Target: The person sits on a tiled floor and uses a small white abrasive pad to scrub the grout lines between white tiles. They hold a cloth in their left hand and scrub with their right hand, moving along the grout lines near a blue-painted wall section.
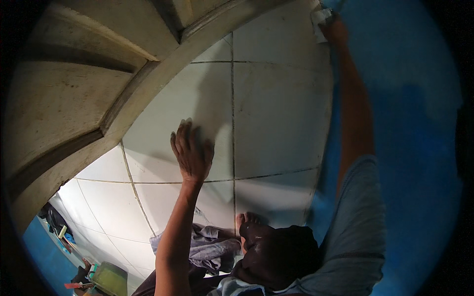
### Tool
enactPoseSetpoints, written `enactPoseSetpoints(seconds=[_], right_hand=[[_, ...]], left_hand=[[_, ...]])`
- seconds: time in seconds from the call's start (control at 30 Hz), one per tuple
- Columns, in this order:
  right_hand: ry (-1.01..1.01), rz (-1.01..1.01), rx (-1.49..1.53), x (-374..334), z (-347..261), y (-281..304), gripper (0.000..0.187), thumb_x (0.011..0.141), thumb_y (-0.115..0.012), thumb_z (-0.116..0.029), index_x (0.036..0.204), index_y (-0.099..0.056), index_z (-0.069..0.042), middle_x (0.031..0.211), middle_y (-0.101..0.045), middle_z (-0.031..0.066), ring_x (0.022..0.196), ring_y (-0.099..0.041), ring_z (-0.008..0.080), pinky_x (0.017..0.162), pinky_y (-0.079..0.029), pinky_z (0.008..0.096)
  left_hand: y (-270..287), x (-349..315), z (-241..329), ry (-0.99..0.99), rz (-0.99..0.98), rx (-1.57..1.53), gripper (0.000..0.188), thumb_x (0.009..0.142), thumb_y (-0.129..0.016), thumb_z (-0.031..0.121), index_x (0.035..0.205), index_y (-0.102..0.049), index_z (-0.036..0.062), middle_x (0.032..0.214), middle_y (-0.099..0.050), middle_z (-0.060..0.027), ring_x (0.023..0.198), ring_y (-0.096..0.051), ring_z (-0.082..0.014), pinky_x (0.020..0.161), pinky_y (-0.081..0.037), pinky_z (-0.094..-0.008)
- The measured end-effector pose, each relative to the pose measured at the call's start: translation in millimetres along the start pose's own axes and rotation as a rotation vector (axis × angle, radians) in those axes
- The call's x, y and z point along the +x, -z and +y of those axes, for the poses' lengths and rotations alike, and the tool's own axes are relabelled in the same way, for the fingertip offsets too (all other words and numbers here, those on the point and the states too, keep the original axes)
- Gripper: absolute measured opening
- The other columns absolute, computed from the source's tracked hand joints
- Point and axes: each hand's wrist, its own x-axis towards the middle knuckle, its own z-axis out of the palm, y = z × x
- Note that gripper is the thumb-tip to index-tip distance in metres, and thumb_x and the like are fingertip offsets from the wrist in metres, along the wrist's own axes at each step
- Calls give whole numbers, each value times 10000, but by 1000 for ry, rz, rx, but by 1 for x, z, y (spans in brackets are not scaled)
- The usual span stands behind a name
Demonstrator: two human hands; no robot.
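Observation:
My left hand [191, 153] is over the white tiled floor [276, 113], palm down with its fingers spread and nothing in it. I cannot tell whether its fingertips touch the tile. My right arm reaches far along the blue wall [410, 128]. At its end my right hand [335, 32] is closed on a crumpled whitish piece [318, 22], perhaps cloth or paper, low down where the wall meets the floor. Shadow and distance blur its fingers. A greyish-purple cloth [215, 249] lies on the tiles near my bare foot [247, 219].
A panelled wooden door [69, 98] curves across the left, its lower edge close above the floor. At the lower left stand a yellow-green container [109, 278], a red-handled thing [76, 285] and a dark bag [52, 217] beside another blue wall. My knee takes up the lower middle.

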Motion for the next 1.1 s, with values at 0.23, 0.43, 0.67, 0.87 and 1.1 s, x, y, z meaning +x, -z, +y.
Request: enactPoseSetpoints(seconds=[0.23,0.43,0.67,0.87,1.1], right_hand=[[284,-244,408,-30,-43,-12,855,669,-767,-450,1333,-395,-62,1287,-497,195,1182,-488,337,975,-405,389],[272,-204,417,-14,-29,12,789,695,-758,-422,1341,-409,-135,1268,-534,126,1141,-521,347,937,-450,387],[429,-669,309,-76,-126,29,814,697,-744,-407,1375,-372,-154,1285,-519,128,1168,-497,320,985,-401,377],[314,-510,350,-69,-95,39,739,726,-727,-346,1341,-395,-105,1234,-553,147,1104,-546,307,940,-439,382],[451,-595,360,-164,-176,48,771,705,-740,-382,1357,-383,-178,1240,-548,139,1078,-560,329,922,-444,428]], left_hand=[[-2,-1,0,-24,-5,26,424,789,-571,188,1172,-469,36,1318,-407,-181,1266,-336,-345,1056,-229,-531],[-2,3,6,-53,27,-19,479,817,-559,245,1220,-436,17,1328,-396,-176,1271,-328,-343,1064,-212,-535],[-1,-7,-7,-48,69,5,502,822,-549,209,1252,-393,4,1320,-393,-208,1258,-330,-375,1071,-195,-538],[-3,-8,-5,0,40,-69,504,808,-554,212,1258,-408,38,1332,-384,-185,1299,-296,-353,1094,-154,-530],[-5,-11,-7,40,105,-52,530,788,-564,211,1256,-397,27,1331,-378,-192,1287,-310,-364,1081,-172,-541]])
